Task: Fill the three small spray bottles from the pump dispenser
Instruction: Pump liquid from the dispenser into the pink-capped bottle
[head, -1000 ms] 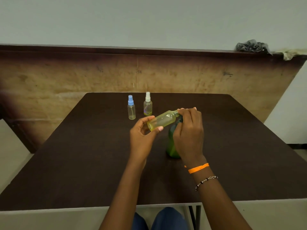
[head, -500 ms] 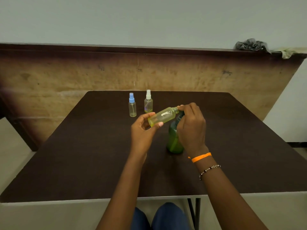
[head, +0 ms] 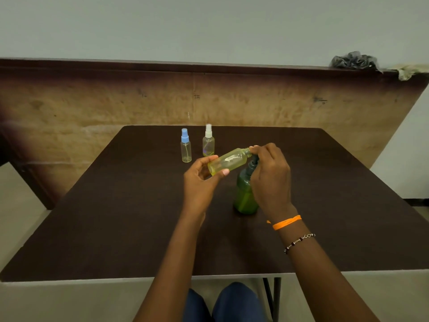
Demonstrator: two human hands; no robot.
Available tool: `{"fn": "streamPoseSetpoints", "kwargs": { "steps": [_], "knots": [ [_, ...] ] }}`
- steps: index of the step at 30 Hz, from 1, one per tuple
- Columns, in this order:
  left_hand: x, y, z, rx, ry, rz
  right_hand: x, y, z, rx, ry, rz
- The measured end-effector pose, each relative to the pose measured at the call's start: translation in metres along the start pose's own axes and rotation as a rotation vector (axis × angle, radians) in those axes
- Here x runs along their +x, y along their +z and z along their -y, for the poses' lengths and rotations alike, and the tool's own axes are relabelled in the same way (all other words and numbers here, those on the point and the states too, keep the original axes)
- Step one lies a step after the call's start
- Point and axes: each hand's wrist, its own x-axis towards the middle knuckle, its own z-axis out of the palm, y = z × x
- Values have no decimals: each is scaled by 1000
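Head view, as I watch from the remote station: the yellow spray bottle (head: 228,161), uncapped, lies tilted in mid-air above the dark bench (head: 116,205), its open neck raised toward the right and meeting the nozzle of the green pump dispenser (head: 246,191). I see the left hand (head: 200,182) raised from below, palm turned up and inward, thumb and fingers curled round the bottle's base end in a light pinch. The right hand (head: 270,175) arches over the dispenser's pump head, wrist high, its fingers (head: 262,151) bent down onto the pump top and reaching the bottle's neck; whether they are pressing the pump down I cannot tell. The dispenser stands upright on the bench, directly under that hand. Both forearms enter from the near edge, the right wrist carrying an orange band (head: 286,222) and a beaded bracelet (head: 299,242). Farther back, well apart from the hands, the blue-capped spray bottle (head: 186,146) and the white-capped spray bottle (head: 208,141) stand upright beside each other, near the bench's far edge.
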Motion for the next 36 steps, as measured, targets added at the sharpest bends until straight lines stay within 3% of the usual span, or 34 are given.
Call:
{"fn": "streamPoseSetpoints", "kwargs": {
  "steps": [18,36],
  "knots": [
    [1,0,0,10,3,1,-5,-5,-3,93,35,2],
    [0,-2,-4,10,-7,15,-14,10,-5,-15,19,-80]
  ]
}}
